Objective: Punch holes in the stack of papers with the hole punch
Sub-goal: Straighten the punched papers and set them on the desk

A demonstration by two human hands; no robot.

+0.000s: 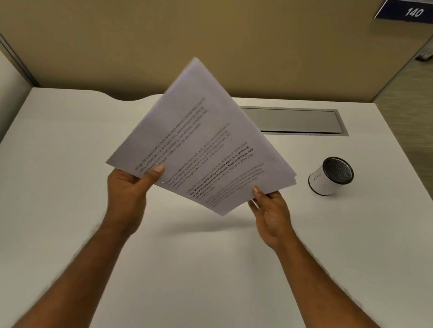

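Gripping the stack of white printed papers (pixel 199 137) by its near edges, the left hand (pixel 127 193) and the right hand (pixel 270 215) are each closing thumb over fingers on the sheets, holding them tilted in the air above the white table (pixel 57 170). A white cylindrical cup with a black mesh top (pixel 329 176) is lying on its side to the right, near a grey metal cable hatch (pixel 295 119).

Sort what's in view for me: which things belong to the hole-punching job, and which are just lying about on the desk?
Belongs to the job:
- stack of papers, held above the desk by the left hand and the right hand
- no hole punch is in view

Just lying about:
- white cylinder with a dark mesh top, on the desk
- grey cable hatch
- sign reading 140
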